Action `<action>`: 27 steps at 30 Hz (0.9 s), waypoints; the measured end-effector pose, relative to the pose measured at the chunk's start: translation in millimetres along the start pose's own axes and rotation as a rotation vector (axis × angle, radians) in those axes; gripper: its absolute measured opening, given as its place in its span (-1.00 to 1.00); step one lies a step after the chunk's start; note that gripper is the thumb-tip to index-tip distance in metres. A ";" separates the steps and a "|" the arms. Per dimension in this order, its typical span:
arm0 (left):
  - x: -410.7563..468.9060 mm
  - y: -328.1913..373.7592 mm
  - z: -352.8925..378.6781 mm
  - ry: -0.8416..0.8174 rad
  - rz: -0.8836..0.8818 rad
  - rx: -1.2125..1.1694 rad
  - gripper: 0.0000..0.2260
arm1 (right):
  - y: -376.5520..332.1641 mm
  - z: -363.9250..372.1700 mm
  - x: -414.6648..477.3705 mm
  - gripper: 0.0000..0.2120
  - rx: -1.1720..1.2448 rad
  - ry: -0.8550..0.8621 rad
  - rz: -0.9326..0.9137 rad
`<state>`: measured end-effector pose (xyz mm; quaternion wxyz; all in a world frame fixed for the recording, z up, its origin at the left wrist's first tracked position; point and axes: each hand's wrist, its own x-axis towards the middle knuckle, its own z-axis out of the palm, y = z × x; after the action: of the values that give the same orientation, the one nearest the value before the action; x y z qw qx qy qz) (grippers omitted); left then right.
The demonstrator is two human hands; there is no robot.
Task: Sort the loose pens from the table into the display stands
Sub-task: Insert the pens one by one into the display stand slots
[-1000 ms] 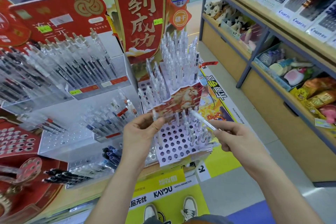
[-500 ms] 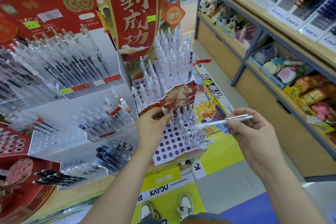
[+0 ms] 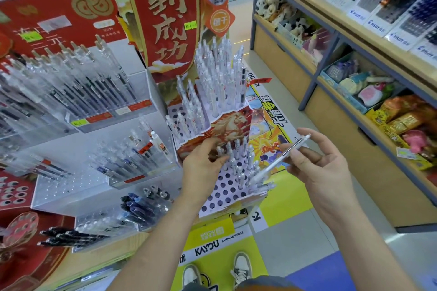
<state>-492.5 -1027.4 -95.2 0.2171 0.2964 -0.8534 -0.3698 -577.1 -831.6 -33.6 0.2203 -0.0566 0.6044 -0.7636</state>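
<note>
"Where's the pen being sorted?"

"In the right hand (image 3: 328,172). Thumb and fingers pinch a white click pen (image 3: 279,160) around its middle. It slants, with the clicker end up to the right and the tip down at the right front edge of the perforated stand (image 3: 220,194)."

"Is it in a hole?"

"I can't tell. The tip is lost among the pens clustered there."

"And the left hand?"

"The left hand (image 3: 201,165) is at the stand's lower tier, fingertips against the bottom of the horse panel (image 3: 227,125), thumb right beside the standing pens (image 3: 238,156). The fingers are bent, but I can't make out whether they nip a pen."

"How full is the stand?"

"On the lower tier the pens crowd the back right, and many holes at the front left are bare. The upper tiers behind the horse panel bristle with upright clear pens (image 3: 220,71)."

"What's around it?"

"Behind the stand hangs a red banner (image 3: 165,14) with gold characters. Left of the stand are clear acrylic trays (image 3: 113,106) of leaning pens, and lower down, dark blue pens (image 3: 134,205) lie flat. Right of the stand, across the aisle, is wooden shelving (image 3: 354,38) with plush toys. Below the stand are the person's sneakers (image 3: 241,267)."
</note>
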 end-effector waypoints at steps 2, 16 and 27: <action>1.1 -0.9 -1.2 -0.002 0.082 0.044 -0.72 | -0.4 1.7 1.1 -0.61 -0.026 -0.009 -0.023; 4.8 -2.9 -4.1 -0.040 0.122 0.184 -0.87 | -4.0 9.0 12.4 -0.81 -0.085 0.071 -0.212; -3.7 3.3 -11.2 -0.098 0.110 0.211 -0.80 | 18.8 28.3 38.0 -0.82 -0.572 -0.021 -0.338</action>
<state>-484.3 -1028.8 -86.2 0.1625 0.2519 -0.9121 -0.2795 -596.1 -875.7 -50.8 0.0720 -0.2235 0.7739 -0.5881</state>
